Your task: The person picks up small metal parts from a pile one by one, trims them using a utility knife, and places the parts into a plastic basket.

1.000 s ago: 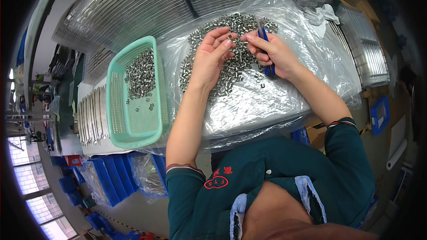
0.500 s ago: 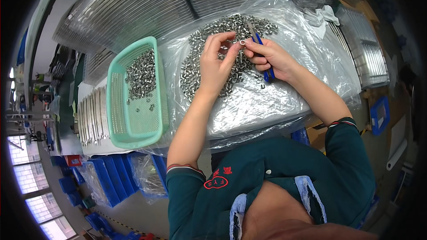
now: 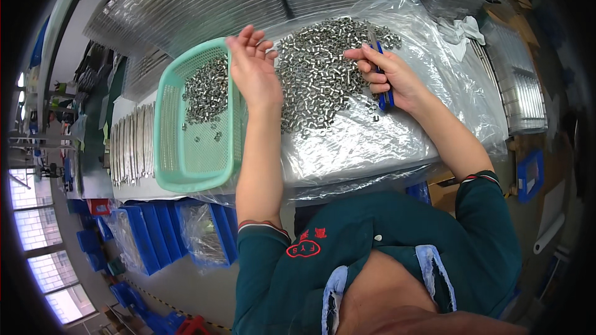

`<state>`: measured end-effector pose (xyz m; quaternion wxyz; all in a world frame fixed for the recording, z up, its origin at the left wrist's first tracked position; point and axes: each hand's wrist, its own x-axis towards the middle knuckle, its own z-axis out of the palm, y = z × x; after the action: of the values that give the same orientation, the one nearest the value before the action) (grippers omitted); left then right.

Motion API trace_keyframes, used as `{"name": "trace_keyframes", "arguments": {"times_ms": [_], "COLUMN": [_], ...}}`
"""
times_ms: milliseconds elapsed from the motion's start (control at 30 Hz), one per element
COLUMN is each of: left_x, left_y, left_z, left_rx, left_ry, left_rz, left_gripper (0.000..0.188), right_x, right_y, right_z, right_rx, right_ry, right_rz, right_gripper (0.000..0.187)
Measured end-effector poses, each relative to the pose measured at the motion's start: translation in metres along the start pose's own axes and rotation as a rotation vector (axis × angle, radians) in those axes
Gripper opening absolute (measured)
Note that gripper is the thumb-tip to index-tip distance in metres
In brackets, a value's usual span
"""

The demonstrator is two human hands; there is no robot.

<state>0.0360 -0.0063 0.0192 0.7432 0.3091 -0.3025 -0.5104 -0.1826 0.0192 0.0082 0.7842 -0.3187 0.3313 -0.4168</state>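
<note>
My left hand [image 3: 256, 73] is over the right rim of a mint-green plastic basket [image 3: 162, 142], its fingers apart and nothing visible in them. Inside the basket lies a heap of small shiny metal rings [image 3: 208, 90]. In my right hand [image 3: 394, 77] is a blue-handled tool [image 3: 386, 99] with a narrow grey tip; its exact kind I cannot make out. The index finger and thumb of that hand point left, above a wide pile of the same short metal rings [image 3: 320, 74] spread on clear plastic sheeting [image 3: 347, 155].
Stacked clear ribbed plastic trays [image 3: 205, 6] stand along the back. Metal rods [image 3: 132, 149] lie left of the basket, and a white cloth [image 3: 460, 32] sits at the back right. Blue bins [image 3: 149, 236] are below the table's front edge.
My left hand has moved left from the ring pile to the basket rim, its fingers opening. A small ring at my fingertips no longer shows there. My right hand still holds the tool.
</note>
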Motion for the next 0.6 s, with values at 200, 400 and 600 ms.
{"name": "trace_keyframes", "arguments": {"times_ms": [200,400,600], "left_x": [-0.010,-0.027,-0.019], "left_y": [-0.024,-0.063,-0.057], "left_z": [0.003,0.009,0.009], "left_rx": [1.020,1.483,1.502], "left_ry": [-0.452,-0.768,-0.702], "left_rz": [0.415,0.674,0.527], "left_gripper": [0.024,0.032,0.022], "right_x": [0.003,0.004,0.003], "right_y": [-0.001,-0.001,-0.001], "right_z": [-0.003,-0.005,-0.005], "right_rx": [0.100,0.157,0.126], "right_ry": [0.149,0.284,0.259], "right_rz": [-0.156,-0.297,-0.295], "right_gripper": [0.040,0.039,0.038]}}
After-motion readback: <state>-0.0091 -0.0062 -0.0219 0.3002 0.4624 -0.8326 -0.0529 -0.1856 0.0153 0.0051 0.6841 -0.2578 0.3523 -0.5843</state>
